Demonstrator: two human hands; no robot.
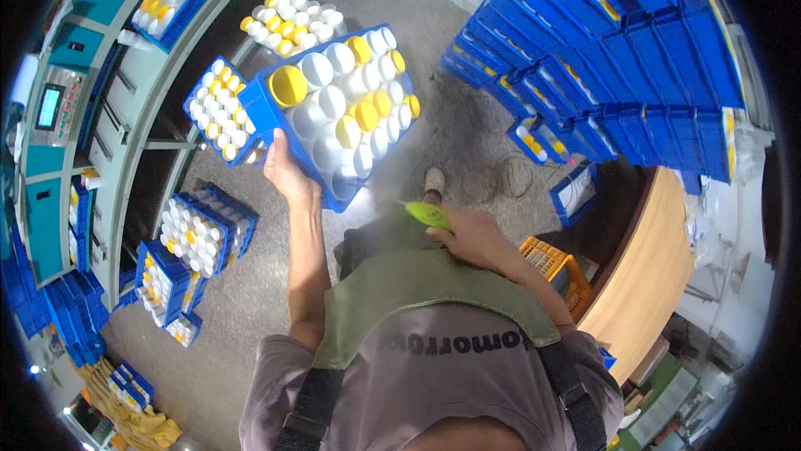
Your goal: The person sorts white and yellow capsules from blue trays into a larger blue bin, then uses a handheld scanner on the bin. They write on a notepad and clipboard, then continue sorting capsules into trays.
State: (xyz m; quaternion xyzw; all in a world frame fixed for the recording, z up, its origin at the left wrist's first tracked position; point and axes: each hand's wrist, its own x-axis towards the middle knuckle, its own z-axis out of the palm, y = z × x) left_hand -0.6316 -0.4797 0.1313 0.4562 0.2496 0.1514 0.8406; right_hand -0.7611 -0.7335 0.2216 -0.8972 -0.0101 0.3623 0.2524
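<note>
head: left hand [289, 174] closed on blue crate [264, 109], right [472, 238] on green tool [428, 215], lettered shirt [455, 367]

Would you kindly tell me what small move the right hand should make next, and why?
Probably ease the green tool in the right hand slightly toward the blue crate: the tool seems aimed that way but appears apart from it, while the left hand holds the crate, open-ended white and yellow tubes showing.
</note>
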